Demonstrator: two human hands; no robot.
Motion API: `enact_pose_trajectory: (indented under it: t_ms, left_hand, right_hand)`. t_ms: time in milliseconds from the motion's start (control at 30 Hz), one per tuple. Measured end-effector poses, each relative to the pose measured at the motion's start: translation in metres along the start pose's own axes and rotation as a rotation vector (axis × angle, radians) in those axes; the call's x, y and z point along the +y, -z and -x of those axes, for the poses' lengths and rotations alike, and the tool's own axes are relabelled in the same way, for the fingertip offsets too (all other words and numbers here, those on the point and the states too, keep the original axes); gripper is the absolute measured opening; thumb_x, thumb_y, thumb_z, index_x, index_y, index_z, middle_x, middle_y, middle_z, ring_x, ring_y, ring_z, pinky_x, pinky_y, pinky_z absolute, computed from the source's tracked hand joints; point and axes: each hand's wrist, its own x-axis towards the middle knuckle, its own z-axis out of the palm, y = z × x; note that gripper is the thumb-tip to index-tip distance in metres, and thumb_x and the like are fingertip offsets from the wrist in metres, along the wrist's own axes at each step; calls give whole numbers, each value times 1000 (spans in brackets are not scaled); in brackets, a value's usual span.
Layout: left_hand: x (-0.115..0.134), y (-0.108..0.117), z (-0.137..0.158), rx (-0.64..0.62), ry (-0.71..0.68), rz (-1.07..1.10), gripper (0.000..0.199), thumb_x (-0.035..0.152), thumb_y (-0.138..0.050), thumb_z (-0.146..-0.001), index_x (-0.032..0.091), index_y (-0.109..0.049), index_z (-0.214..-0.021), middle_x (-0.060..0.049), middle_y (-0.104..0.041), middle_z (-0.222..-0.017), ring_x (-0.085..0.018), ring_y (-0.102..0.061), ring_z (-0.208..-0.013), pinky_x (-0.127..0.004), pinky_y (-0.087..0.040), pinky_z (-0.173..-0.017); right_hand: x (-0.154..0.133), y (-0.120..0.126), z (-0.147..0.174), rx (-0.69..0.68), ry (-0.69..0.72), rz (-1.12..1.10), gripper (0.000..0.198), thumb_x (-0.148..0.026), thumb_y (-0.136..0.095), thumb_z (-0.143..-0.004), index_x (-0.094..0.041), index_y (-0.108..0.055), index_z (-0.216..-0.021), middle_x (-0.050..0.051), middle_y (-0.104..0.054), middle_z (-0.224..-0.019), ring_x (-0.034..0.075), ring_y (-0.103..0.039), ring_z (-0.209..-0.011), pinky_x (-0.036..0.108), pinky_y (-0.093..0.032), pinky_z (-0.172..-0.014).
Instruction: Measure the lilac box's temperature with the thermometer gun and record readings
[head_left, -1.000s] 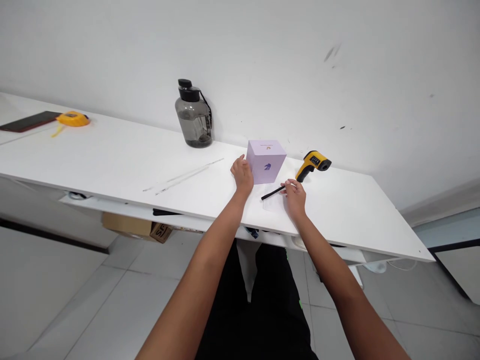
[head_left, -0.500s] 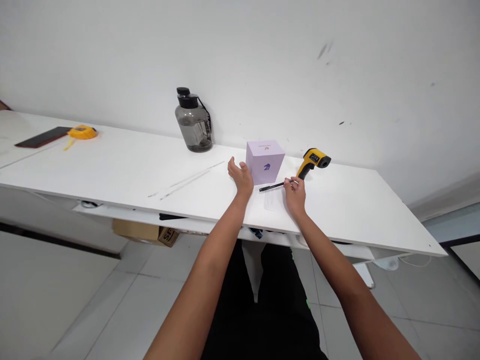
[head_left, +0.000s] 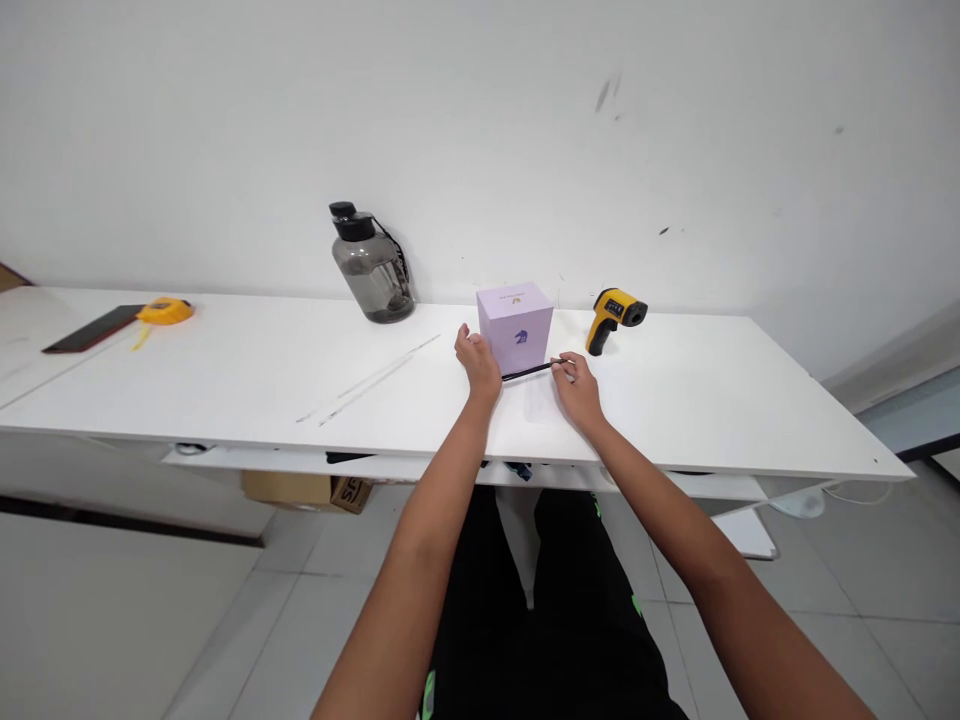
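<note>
A lilac box [head_left: 519,336] with a dark purple emblem on its front stands on the white table. My left hand [head_left: 478,363] rests against the box's left side, its fingers apart and holding nothing. Pinched in my right hand [head_left: 577,385] is a slim black pen [head_left: 528,372], which lies along the front bottom edge of the box. The pen's far tip reaches the wrist side of my left hand. Just behind my right hand, a yellow and black infrared thermometer [head_left: 613,312] stands on its grip.
A grey translucent water jug [head_left: 371,270] stands by the wall. Farther left are a yellow tape measure [head_left: 166,311] and a dark flat piece [head_left: 94,329] on the white table [head_left: 675,400]. Below, a cardboard box [head_left: 300,489] sits under the shelf.
My right hand has shifted the pen leftward, closer to the box's front edge and my left hand. The view has turned slightly; the thermometer stays beside the box.
</note>
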Motion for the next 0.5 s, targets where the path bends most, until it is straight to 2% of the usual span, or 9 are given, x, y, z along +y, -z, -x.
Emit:
enact_pose_trajectory:
  t_ms: [167,333,500]
  left_hand:
    - [-5,1,-1,-2,-26,13,76,67,-13,-98,15,-39,-147,-19,-44,-151,-25,-38,-146,-43,-31,-121]
    - [-9,-1,-1,-44,-41,-5,73,68,-15,-98,18,-44,-143,-16,-46,-150,-25,-39,-144,-43,-31,-121]
    - [-7,-2,0,-71,-85,-37,83,75,-12,-93,16,-48,-139,-19,-49,-144,-29,-40,-142,-43,-29,-121]
  right_hand:
    - [6,1,-1,-59,13,45,31,-35,-51,-83,-25,-59,-111,8,-75,-106,28,-67,-110,46,-48,-96]
    - [11,-4,-3,-78,35,63,39,-36,-51,-83,-24,-57,-119,10,-73,-116,27,-65,-117,47,-47,-101]
    - [13,-7,-4,-50,26,118,49,-35,-53,-83,-21,-55,-130,14,-70,-122,29,-63,-121,50,-46,-105]
